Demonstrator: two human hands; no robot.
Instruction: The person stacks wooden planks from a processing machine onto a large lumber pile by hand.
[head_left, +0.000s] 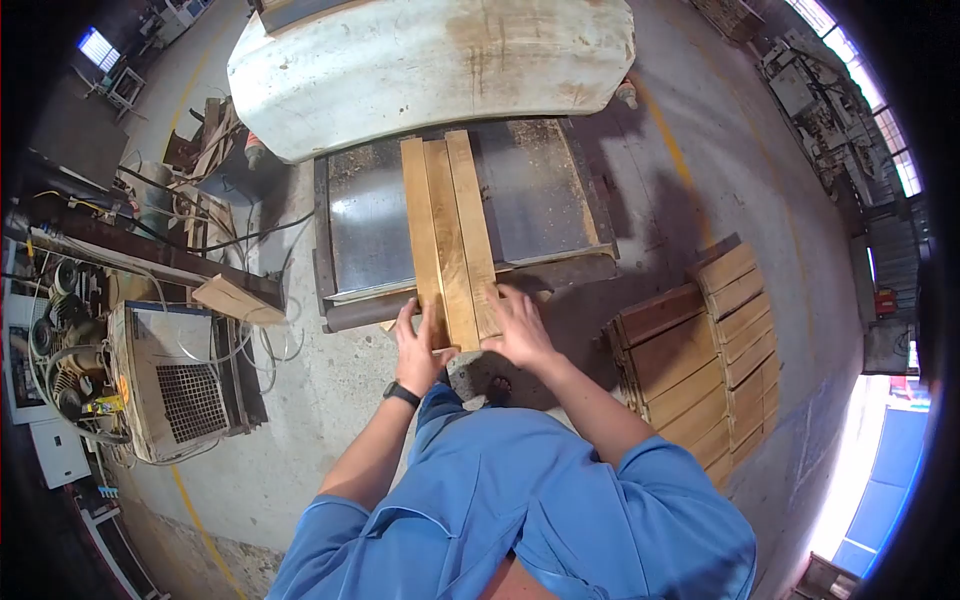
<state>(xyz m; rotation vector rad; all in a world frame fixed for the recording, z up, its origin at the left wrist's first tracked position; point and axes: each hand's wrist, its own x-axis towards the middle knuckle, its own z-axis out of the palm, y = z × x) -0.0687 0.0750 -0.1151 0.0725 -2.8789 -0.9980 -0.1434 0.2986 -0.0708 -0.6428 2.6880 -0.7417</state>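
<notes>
Through the head camera I look down on a concrete floor (330,450) spreading around the work, with a yellow line (675,140) at upper right. At top centre I see a white machine hood (430,70), scuffed and stained. Below it, in the upper middle, sits a metal surface (370,220), shiny, with wood shavings (535,150) scattered toward its far right.

At right of centre stands a stack of wooden boards (690,400), seemingly placed there to be within reach of me. A boxy cabinet with a grille (190,400) stands at lower left.

The three wooden boards (466,200) are at the centre, side by side and lengthwise toward the hood, probably to keep them aligned; their near ends overhang the surface's front edge, which gives my hands room. The left hand (414,345) is at the left board's near end, the right hand (518,330) at the right board's. On both, the fingers are spread apart; how firmly they press, I cannot tell. A dark watch (402,393) circles the left wrist.
</notes>
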